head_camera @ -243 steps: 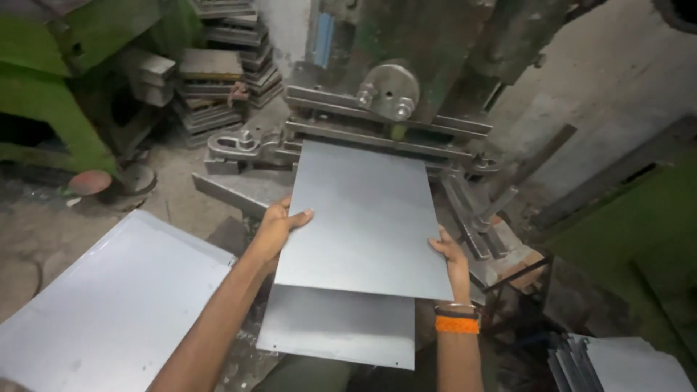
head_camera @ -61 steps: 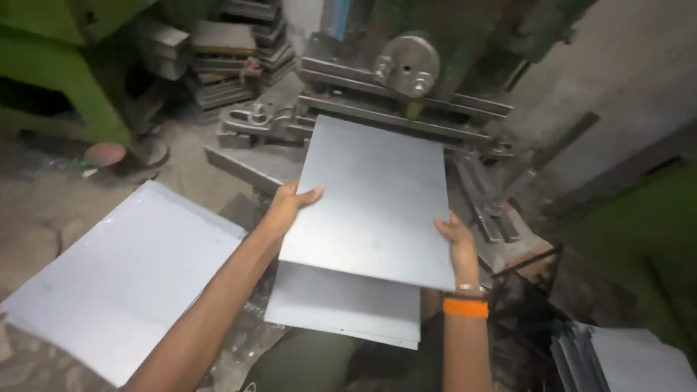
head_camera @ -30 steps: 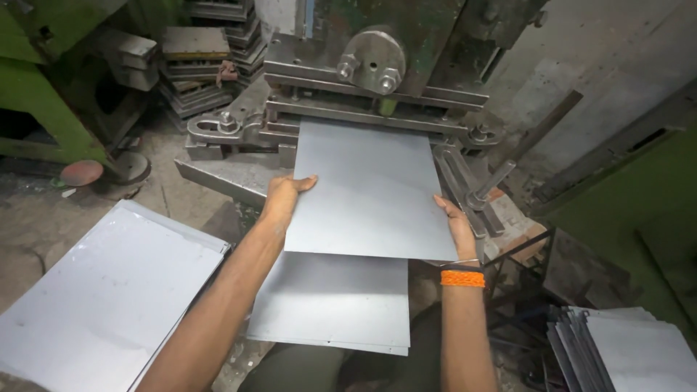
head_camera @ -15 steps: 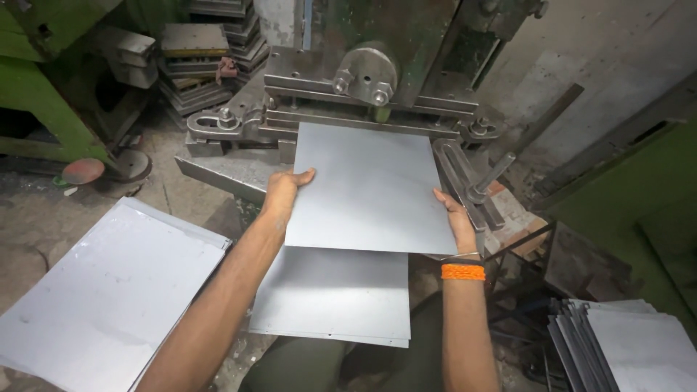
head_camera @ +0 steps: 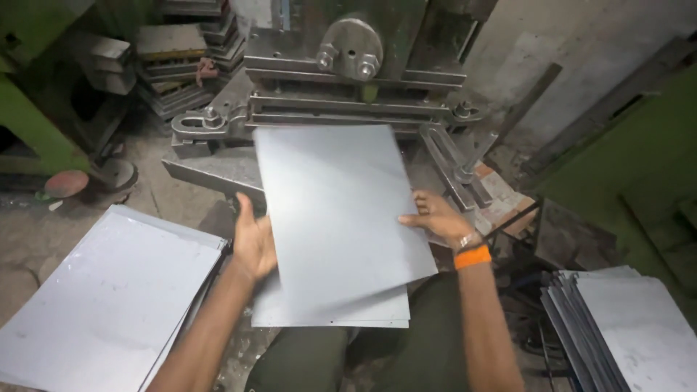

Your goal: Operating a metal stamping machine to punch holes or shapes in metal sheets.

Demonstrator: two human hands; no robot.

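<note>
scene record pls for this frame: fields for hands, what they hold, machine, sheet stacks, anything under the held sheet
left hand: grips the left edge of the top metal sheet
right hand: fingers on the sheet's right edge; orange wristband at the wrist
top metal sheet: grey, flat, rotated slightly off square, its far edge at the press
underneath: second metal sheet, only the near edge shows
machine: green press with bolted steel plates
left stack: grey sheets on the floor
right stack: grey sheets, fanned edges
</note>
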